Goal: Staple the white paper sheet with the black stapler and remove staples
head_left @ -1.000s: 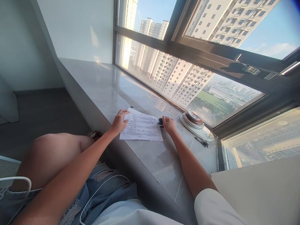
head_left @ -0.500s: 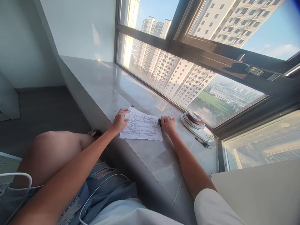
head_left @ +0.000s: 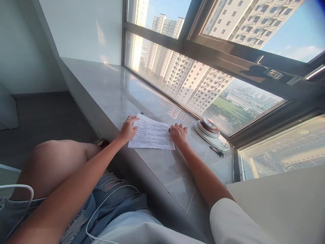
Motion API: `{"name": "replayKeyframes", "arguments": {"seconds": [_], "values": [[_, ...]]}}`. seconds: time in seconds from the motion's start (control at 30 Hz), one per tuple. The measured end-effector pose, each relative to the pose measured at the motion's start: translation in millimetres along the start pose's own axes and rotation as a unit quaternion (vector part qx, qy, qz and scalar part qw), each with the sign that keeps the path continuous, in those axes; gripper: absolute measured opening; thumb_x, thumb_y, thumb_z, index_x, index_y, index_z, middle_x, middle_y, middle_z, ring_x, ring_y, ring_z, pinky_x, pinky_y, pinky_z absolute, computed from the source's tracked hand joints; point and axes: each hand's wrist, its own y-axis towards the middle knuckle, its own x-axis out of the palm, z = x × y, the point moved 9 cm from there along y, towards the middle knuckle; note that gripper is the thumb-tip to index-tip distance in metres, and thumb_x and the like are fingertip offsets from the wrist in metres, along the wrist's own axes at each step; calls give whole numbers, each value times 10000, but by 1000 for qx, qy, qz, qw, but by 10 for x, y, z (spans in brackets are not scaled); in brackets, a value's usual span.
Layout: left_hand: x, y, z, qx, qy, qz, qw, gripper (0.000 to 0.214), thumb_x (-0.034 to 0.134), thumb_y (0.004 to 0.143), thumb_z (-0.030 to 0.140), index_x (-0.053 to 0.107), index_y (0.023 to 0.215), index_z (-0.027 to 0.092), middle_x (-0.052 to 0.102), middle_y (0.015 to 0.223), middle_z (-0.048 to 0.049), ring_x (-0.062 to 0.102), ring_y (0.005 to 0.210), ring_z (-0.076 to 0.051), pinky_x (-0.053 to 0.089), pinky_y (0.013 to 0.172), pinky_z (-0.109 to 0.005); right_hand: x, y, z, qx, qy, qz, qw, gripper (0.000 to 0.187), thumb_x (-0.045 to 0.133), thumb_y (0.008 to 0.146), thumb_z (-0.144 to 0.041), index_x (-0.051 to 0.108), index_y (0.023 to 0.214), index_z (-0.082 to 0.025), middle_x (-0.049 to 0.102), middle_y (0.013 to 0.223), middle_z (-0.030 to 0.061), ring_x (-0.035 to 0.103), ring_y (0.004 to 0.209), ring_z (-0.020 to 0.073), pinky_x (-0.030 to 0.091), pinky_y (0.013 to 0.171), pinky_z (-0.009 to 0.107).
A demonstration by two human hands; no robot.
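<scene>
A printed sheet of paper [head_left: 151, 135] lies on the grey marble window ledge [head_left: 114, 91]. My left hand [head_left: 127, 129] rests on the sheet's left edge with its fingers spread flat. My right hand [head_left: 178, 133] sits at the sheet's right edge, its fingers curled over a small dark object [head_left: 170, 130] that is mostly hidden under them. A small dark thing [head_left: 142, 113] pokes out from behind the paper's top left corner.
A stack of round plates [head_left: 209, 129] stands to the right of my right hand, by the window frame. A small dark item [head_left: 217, 152] lies on the ledge below the plates. A white cable [head_left: 106, 200] runs across my lap.
My right hand has shifted left onto the paper's right edge and now covers most of the dark object. My left hand stays on the sheet.
</scene>
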Motion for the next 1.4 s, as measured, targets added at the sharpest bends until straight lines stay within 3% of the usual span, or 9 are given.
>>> {"name": "replayKeyframes", "arguments": {"seconds": [0.2,0.37,0.47,0.6,0.7,0.97,1.17,1.27,1.4], "values": [[40,-29,-21,-9,42,-5,999,390,558,878,101,696,1239,156,596,1397,-148,603,1262,-297,537,1060,-457,-106,2,261,7,174,39,984,516,191,1083,-462,622,1268,-247,636,1201,122,563,1111,287,438,952,443],[154,-76,-55,-6,118,-28,993,328,537,920,170,738,1179,183,580,1428,-154,534,1326,-354,522,1051,-519,-50,-57,478,-155,294,-40,942,442,501,981,-518,586,1312,-238,661,1218,102,616,1127,273,487,1004,402],[169,-91,-70,-8,148,-23,989,292,542,931,203,760,1126,195,574,1438,-153,494,1356,-369,492,1076,-549,24,-14,765,-62,282,1,957,339,561,934,-403,647,1211,-230,702,1177,112,644,1086,301,500,985,452],[192,-94,-47,7,155,-29,987,275,535,941,212,774,1075,189,564,1447,-162,506,1340,-370,479,1088,-556,-199,-50,1040,150,242,171,943,393,474,944,-351,640,1231,-140,673,1209,206,612,1132,365,471,998,534],[186,-84,-39,12,168,-24,985,271,538,939,208,776,1069,197,580,1421,-158,518,1325,-365,483,1083,-553,-511,-109,762,160,254,260,918,428,469,958,-372,624,1286,-146,659,1228,200,602,1143,342,477,999,470],[167,-76,0,11,178,-28,984,264,531,931,177,764,1051,210,662,1274,-120,593,1210,-300,500,1069,-486,-269,-155,-825,-89,366,26,926,312,588,916,-365,730,1166,-245,743,1062,78,665,996,275,511,905,364],[169,-97,53,18,176,-30,984,298,481,939,118,755,1039,180,671,1265,-133,597,1206,-307,504,1059,-479,-100,-135,-645,-40,409,29,911,471,317,1054,-463,731,1068,-239,753,1010,64,662,976,245,492,887,333],[172,-103,94,28,143,-34,989,344,412,981,125,726,1117,164,656,1314,-141,572,1279,-299,528,1026,-438,23,-68,-466,15,357,29,933,526,234,1062,-424,687,890,-219,729,893,73,622,918,245,463,855,339],[182,-94,110,34,71,-45,996,414,311,1069,267,601,1348,171,661,1352,-128,621,1247,-281,540,987,-414,165,-4,-498,-19,306,3,952,463,238,1055,-358,605,810,-219,677,852,84,575,868,239,433,875,364]]}}
